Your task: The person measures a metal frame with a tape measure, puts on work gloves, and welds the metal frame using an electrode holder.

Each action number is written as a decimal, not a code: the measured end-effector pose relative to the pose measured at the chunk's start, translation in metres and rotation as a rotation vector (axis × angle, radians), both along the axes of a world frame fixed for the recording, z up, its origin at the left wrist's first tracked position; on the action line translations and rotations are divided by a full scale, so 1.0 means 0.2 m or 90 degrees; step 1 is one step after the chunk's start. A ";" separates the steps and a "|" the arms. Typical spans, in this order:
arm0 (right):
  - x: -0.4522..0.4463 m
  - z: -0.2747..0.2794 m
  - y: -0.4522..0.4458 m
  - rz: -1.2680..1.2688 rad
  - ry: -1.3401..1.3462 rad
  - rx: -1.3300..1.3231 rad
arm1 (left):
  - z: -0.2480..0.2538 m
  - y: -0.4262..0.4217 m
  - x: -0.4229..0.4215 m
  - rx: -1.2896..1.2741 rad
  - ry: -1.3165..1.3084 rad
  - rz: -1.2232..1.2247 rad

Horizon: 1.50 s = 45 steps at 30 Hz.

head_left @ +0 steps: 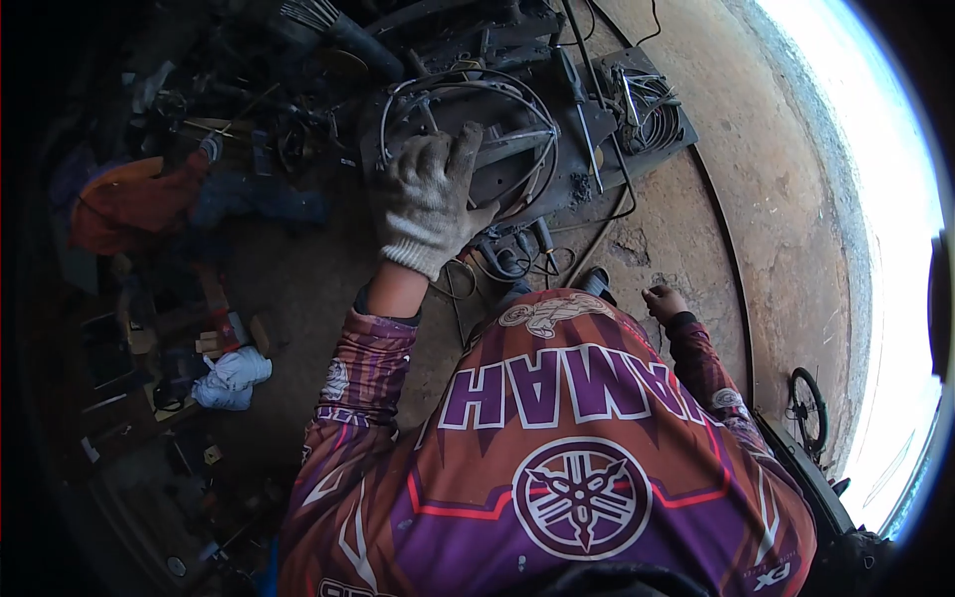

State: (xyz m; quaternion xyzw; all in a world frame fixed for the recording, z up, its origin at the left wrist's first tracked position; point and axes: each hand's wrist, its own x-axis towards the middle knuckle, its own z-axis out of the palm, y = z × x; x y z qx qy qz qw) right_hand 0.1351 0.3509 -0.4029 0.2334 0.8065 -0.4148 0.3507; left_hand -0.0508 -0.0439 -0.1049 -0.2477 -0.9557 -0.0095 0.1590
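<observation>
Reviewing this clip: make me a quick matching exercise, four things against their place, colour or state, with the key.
Things:
1. Left hand
2. Right hand
3. Cloth bundle
4. Spoked wheel

Descriptions:
A. Black-rimmed, towards the right of the view
B. Bare, seen against the brown floor
C. Pale, towards the lower left of the view
D. Gloved, over the round metal frame

Pairs: 1-D, 2-B, 3-C, 4-A

Scuffed brown floor (776, 199); glaring daylight (880, 129) along right edge; left side dark.
</observation>
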 end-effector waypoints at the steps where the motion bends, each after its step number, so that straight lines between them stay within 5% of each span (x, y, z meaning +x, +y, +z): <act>1: 0.00 0.00 0.00 -0.002 -0.005 0.001 | -0.01 0.00 0.00 -0.005 -0.005 0.002; 18: 0.13 -0.21 0.03 -0.071 -0.043 -0.026 | 0.02 0.08 0.01 0.000 -0.023 0.038; 24: 0.12 -0.18 0.03 -0.076 -0.059 -0.012 | 0.06 0.11 0.18 0.147 0.052 -0.111; 30: 0.13 -0.11 0.04 0.014 -0.125 -0.035 | -0.08 0.07 0.40 0.343 -0.239 -0.191; 33: 0.13 -0.09 0.04 0.019 -0.158 -0.025 | -0.14 0.00 0.51 0.486 -0.333 -0.027; 37: 0.16 -0.19 0.05 0.056 -0.172 0.006 | -0.34 -0.15 0.63 0.447 -0.484 0.053; 39: 0.15 -0.24 0.04 0.081 -0.150 -0.010 | -0.45 -0.20 0.70 0.230 -0.663 0.135; 43: 0.12 -0.26 -0.02 0.073 -0.245 -0.031 | -0.78 -0.32 0.95 0.163 -0.764 0.257; 45: 0.15 -0.46 -0.02 0.067 -0.258 -0.035 | -0.87 -0.36 1.05 0.420 -0.833 0.395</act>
